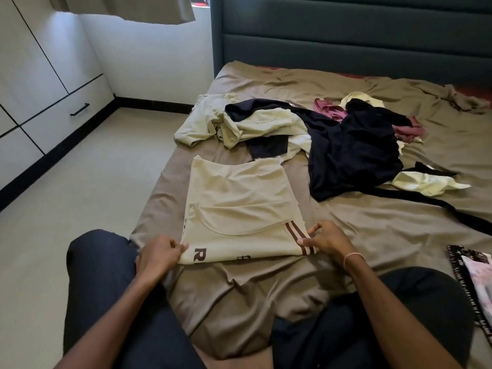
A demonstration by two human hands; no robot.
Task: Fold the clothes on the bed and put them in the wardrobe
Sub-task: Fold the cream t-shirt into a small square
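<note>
On the bed [372,235], just beyond the person's knees, one cream shirt [239,209] lay flat and partly folded. The left hand [157,255] pinched its near left corner between curled fingers [175,246]; the right hand [327,242] pinched the striped near right corner. The fold looked half done: next, both corners would need lifting together and carrying level to the far edge. Beyond lay one tangled pile [346,145]: one pink piece, with dark and cream pieces too entwined to count. One wardrobe [32,75] stood shut at the left.
</note>
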